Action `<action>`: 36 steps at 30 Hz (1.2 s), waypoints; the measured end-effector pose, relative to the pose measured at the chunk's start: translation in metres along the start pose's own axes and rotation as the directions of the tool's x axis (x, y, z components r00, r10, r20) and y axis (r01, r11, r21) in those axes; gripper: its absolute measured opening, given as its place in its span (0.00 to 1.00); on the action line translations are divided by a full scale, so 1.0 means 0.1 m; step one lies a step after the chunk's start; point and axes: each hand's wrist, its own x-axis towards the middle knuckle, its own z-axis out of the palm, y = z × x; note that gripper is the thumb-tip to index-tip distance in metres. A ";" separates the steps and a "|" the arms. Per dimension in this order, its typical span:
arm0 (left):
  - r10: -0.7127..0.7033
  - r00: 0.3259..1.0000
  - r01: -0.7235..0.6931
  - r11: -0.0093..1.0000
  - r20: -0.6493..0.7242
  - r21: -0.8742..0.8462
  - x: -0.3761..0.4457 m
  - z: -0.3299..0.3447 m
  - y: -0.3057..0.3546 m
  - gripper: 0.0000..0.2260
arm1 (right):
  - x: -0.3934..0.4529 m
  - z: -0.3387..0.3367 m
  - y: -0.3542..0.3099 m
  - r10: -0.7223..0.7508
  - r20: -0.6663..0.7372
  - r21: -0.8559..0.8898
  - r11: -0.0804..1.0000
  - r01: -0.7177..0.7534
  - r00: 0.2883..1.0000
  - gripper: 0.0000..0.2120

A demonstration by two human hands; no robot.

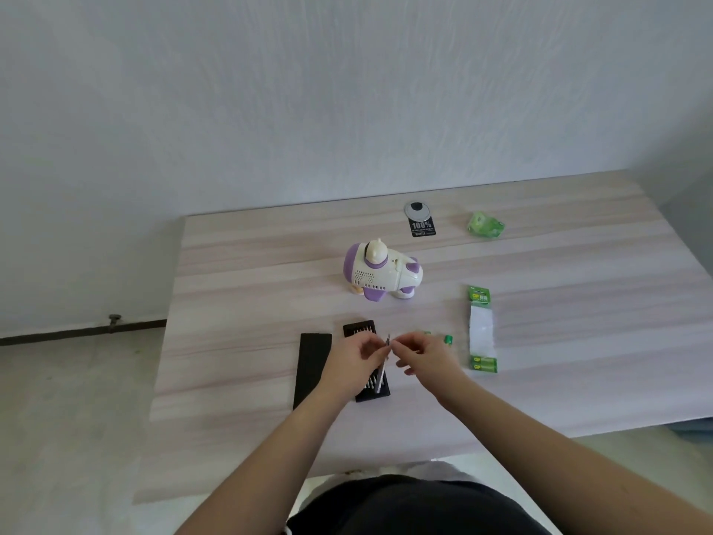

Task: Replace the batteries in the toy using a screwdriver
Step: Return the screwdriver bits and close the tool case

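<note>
Near the toy (382, 272), both hands pinch a screwdriver (382, 370), fitting its bit; toy unopened, batteries (482, 364) waiting.

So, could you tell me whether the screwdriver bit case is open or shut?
Open: the bit case shows its bits, and its black lid lies beside it.

A pale wood-grain table (239, 287) is standing against a white textured wall (308, 90); grey floor (69, 418) is showing at eight o'clock, under soft even light.
</note>
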 end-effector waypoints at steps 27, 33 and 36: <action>-0.220 0.936 0.240 0.970 -0.276 0.042 -0.26 0.45 -0.41 0.06 | 0.50 -0.13 0.19 0.019 0.232 -0.002 1.000 -0.019 0.973 0.03; -0.299 0.875 0.286 0.954 -0.381 -0.092 -0.08 0.27 -0.54 0.05 | 0.56 -0.09 0.20 0.076 0.215 -0.029 0.997 -0.072 0.974 0.01; -0.312 0.869 0.299 0.950 -0.385 -0.094 0.03 0.25 -0.58 0.06 | 0.59 -0.01 0.22 0.093 0.217 -0.059 0.995 -0.082 0.972 0.03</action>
